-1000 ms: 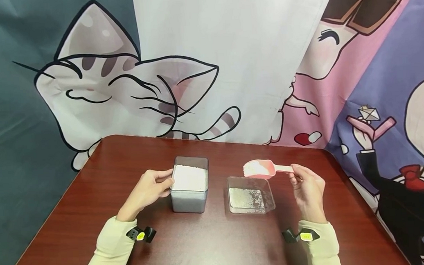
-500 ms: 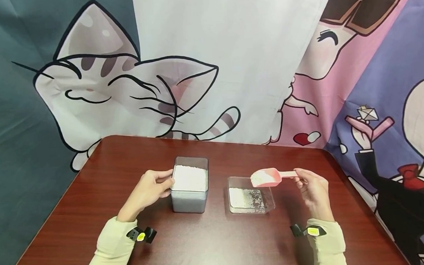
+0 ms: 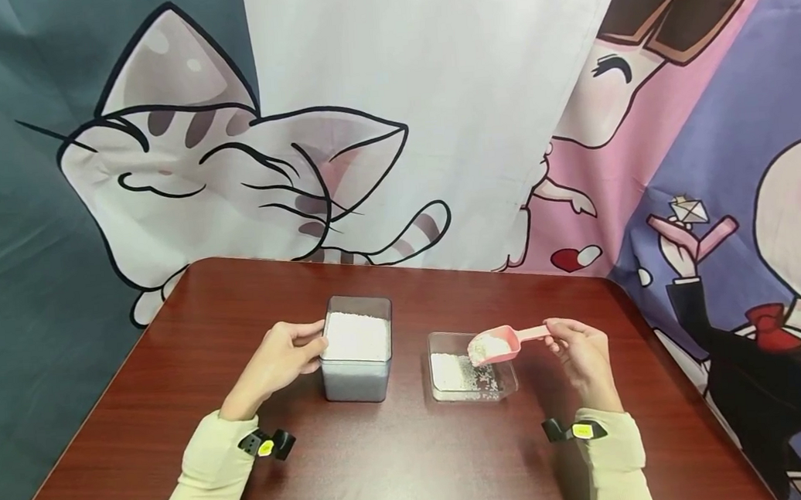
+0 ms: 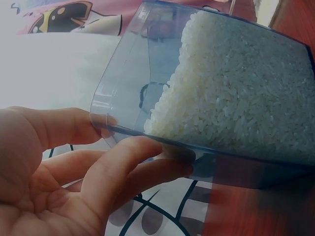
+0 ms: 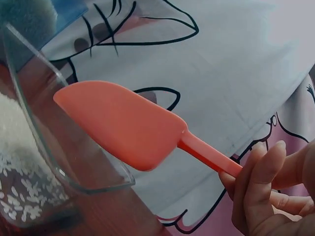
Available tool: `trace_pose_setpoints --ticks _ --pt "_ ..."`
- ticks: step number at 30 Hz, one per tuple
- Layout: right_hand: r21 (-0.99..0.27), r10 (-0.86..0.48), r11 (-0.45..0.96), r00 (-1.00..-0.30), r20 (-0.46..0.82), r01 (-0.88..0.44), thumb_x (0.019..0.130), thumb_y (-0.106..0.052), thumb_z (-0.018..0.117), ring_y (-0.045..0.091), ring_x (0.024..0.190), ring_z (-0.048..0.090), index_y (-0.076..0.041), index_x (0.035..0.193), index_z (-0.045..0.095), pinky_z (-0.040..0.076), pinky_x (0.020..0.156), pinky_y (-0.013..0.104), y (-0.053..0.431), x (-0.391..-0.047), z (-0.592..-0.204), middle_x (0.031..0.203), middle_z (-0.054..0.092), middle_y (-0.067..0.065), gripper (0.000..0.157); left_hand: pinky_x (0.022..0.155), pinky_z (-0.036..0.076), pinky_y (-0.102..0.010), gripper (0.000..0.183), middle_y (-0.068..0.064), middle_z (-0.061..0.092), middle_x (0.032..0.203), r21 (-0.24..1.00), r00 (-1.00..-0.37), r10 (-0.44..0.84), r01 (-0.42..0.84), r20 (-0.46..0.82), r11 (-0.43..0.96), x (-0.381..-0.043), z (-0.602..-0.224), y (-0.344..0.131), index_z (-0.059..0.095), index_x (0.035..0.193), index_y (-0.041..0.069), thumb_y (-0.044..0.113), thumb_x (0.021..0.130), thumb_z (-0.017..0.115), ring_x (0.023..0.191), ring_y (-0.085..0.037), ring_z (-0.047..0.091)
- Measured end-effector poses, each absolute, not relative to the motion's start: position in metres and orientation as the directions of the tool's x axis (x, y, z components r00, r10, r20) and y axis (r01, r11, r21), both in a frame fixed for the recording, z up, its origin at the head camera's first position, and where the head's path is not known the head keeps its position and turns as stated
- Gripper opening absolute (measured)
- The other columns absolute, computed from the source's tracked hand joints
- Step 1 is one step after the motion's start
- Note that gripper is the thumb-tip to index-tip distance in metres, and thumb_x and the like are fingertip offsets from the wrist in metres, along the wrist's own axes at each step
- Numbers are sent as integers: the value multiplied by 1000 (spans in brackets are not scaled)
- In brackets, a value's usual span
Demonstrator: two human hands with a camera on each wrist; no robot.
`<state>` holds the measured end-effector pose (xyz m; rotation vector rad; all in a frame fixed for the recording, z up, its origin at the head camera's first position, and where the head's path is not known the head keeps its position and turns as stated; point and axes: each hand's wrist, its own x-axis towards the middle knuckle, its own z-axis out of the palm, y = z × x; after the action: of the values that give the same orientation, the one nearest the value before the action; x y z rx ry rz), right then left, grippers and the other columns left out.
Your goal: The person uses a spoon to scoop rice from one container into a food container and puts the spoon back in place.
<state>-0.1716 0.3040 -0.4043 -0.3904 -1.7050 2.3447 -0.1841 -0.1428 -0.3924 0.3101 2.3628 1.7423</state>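
My left hand [image 3: 285, 359] holds the left side of a tall, clear bluish container [image 3: 356, 381], thumb and fingers against its wall near the corner. White rice [image 4: 246, 83] fills most of it, sloping lower on one side. With the fingertips of my right hand [image 3: 580, 353] I grip the end of a pink scoop's [image 5: 118, 125] handle. Rice lies in the scoop's bowl in the head view; only its underside shows in the right wrist view. The scoop is over the back right part of a shallow clear box [image 3: 510, 380], which has rice spread across its floor.
Both boxes stand on a reddish-brown wooden table [image 3: 416, 466], with a gap between them. Directly behind the table hangs a curtain [image 3: 460, 106] printed with cartoon figures. Each wrist wears a black strap with a small camera.
The right hand has brought the rice-bearing scoop forward and lower, from behind the shallow box to over it. My left hand keeps its place on the tall container.
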Motion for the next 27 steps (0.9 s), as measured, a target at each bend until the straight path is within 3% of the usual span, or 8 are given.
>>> trace_pose_setpoints --ticks 6,10,15,19,27 --pt "-971 327 -227 -945 -11 -68 84 3 61 10 47 56 3 82 69 50 45 16 300 -172 -403 63 64 5 8 70 56 -31 43 -24 60 112 955 -962 272 56 -27 293 -184 -393 -143 49 128 -6 9 89 58 88 -18 63" --pt "-979 319 -131 -941 109 -157 83 0 63 11 47 57 5 86 67 50 44 17 305 -175 -415 63 64 5 7 70 56 -32 43 -24 60 113 954 -962 272 57 -27 296 -183 -392 -143 49 128 -6 9 89 58 89 -18 63" --pt "-954 306 123 -904 298 -273 83 -6 66 16 45 58 8 89 65 49 40 21 298 -173 -409 63 64 9 16 71 56 -33 43 -24 60 113 953 -960 277 61 -24 295 -184 -392 -143 49 128 -6 8 89 58 89 -19 63" --pt "-897 329 381 -874 358 -224 85 -9 64 15 43 57 11 91 63 50 39 24 275 -161 -385 60 62 11 20 70 56 -32 43 -24 60 113 956 -960 280 65 -19 287 -184 -392 -143 49 128 -7 8 89 58 89 -18 63" --pt "-840 287 510 -884 369 -185 86 -10 64 13 43 57 3 92 66 51 41 27 263 -156 -378 65 63 17 15 70 56 -32 42 -24 60 112 955 -961 276 62 -21 290 -184 -393 -142 49 128 -7 8 89 58 88 -18 63"
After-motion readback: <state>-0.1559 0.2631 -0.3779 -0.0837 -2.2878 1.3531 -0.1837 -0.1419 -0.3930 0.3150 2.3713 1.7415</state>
